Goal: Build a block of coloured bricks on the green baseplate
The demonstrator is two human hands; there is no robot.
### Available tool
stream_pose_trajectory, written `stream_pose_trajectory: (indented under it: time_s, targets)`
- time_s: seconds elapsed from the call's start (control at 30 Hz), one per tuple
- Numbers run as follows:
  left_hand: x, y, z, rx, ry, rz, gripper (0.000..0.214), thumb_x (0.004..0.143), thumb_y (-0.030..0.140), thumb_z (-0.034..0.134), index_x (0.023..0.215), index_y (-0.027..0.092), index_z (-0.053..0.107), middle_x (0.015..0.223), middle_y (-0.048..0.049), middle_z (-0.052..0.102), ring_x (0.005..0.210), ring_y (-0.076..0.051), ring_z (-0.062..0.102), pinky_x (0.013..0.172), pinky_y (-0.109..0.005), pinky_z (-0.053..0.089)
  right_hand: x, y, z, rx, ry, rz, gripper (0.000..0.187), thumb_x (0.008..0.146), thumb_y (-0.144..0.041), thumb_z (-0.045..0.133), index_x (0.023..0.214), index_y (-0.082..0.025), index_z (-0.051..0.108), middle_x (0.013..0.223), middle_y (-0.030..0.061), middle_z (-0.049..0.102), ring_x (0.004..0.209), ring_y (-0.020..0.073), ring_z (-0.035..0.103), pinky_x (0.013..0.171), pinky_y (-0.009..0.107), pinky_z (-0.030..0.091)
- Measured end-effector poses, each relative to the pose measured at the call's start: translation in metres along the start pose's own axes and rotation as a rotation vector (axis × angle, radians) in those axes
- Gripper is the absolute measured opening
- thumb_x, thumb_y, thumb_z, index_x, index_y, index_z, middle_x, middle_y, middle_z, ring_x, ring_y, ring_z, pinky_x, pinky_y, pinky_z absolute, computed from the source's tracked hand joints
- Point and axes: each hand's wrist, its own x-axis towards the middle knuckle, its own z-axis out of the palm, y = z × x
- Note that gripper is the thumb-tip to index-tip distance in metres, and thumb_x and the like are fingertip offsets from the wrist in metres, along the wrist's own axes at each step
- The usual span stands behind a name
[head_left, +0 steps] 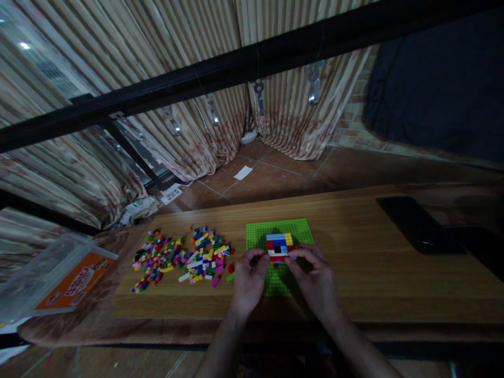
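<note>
A small block of joined toy bricks (pixel 278 239), blue, yellow, red and white with a dark gap in its middle, sits over the green baseplate (pixel 258 229). My left hand (pixel 251 275) pinches its near left corner between thumb and fingers. At the near right corner, my right hand (pixel 313 270) closes its thumb and fingertips on the same block. Between the hands runs a red row along the near side. Whether the block is pressed onto the baseplate or only rests there, I cannot tell.
Two heaps of loose bricks, the far-left heap (pixel 159 257) and a nearer heap (pixel 205 254), lie left of the baseplate on the wooden board (pixel 354 226). A clear plastic box (pixel 59 252) with an orange label stands left. A black flat object (pixel 419 223) lies right.
</note>
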Motion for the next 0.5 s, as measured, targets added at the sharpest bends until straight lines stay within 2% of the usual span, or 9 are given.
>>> stream_pose_trajectory:
  time_s: [0.3,0.5]
  targets:
    - [0.001,0.003,0.004,-0.024,0.020,-0.003,0.018,0.077,0.034,0.063,0.083,0.017,0.065,0.069,0.0003,0.063,0.059,-0.011,0.054,0.055,-0.022,0.043,0.000,0.004,0.009,0.154,0.057,0.196,0.015,0.073,-0.034,0.070,0.080,-0.021,0.068,0.086,0.0030,0.064,0.083,0.0199,0.061,0.080,0.035,0.047]
    - [0.004,0.001,0.004,-0.054,0.007,-0.042,0.017,0.075,0.034,0.064,0.082,0.018,0.063,0.059,0.0041,0.056,0.049,-0.010,0.049,0.049,-0.021,0.041,-0.001,0.012,0.015,0.203,0.071,0.259,0.017,0.071,-0.034,0.071,0.079,-0.020,0.068,0.084,0.0029,0.066,0.078,0.0189,0.060,0.076,0.034,0.047]
